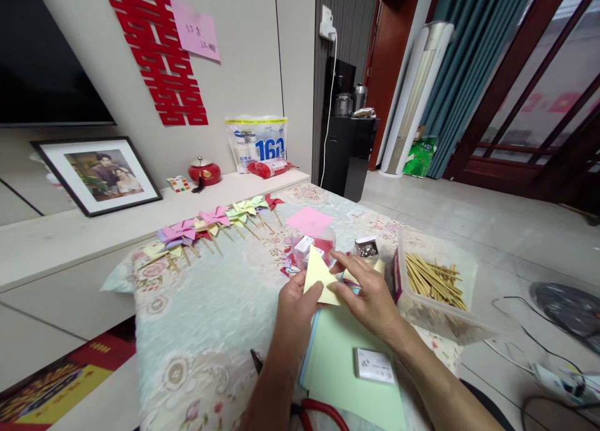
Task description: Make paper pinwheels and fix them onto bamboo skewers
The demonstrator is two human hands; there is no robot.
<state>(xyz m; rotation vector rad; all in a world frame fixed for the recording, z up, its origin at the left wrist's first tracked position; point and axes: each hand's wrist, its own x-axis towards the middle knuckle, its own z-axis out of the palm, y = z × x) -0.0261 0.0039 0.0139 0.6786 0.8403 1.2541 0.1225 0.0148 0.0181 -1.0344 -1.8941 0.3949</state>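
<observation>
A pale yellow paper folded into a triangle (pixel 319 275) is held up over the table between both hands. My left hand (pixel 299 301) pinches its left side, thumb on the front face. My right hand (pixel 363 288) has its thumb against the paper's lower right edge, with the index finger arched above and the other fingers partly hidden. Below lies a stack of light green paper (pixel 342 362) with a small white box (pixel 375 365) on it. Just behind the folded paper stand a clear pink tub (pixel 323 247) and a small open box of metal pieces (pixel 367 248).
Several paper pinwheels (pixel 214 217) on sticks line the table's far left edge. A plastic bin of thin wooden sticks (pixel 435 281) stands at the right. Red-handled pliers (pixel 321 412) lie at the front. A pink paper sheet (pixel 310 220) is farther back.
</observation>
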